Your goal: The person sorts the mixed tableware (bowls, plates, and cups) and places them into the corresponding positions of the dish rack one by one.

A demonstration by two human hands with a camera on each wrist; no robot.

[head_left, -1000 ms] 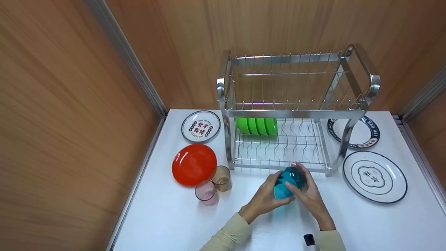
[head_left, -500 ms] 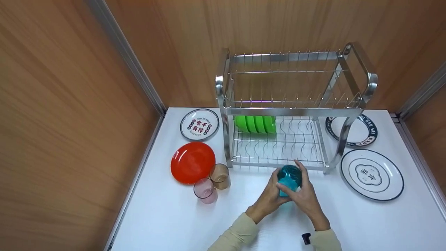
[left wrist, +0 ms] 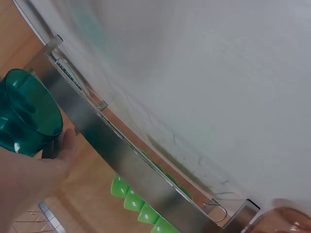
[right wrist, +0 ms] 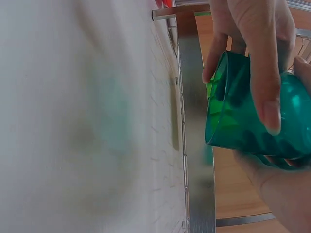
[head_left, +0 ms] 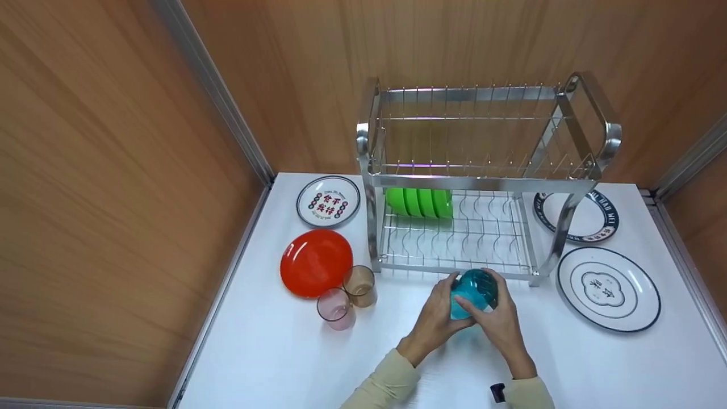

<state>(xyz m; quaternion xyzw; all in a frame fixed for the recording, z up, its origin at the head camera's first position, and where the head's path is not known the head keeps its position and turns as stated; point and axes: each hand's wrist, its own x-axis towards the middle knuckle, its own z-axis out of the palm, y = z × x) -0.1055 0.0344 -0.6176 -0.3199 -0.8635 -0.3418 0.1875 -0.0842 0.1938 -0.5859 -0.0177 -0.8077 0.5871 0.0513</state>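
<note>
Near the rack's edge [head_left: 420, 268], hands [head_left: 436, 315] grip a cup [head_left: 477, 284], clear of plates [head_left: 636, 284].

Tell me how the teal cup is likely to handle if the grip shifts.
The teal cup is probably stiff: its wall shows no dent between the left hand and right hand. That smooth, glossy wall may be slippery. Its round sides suggest it would roll if laid down. Whether it is glass or plastic, I cannot tell.
</note>
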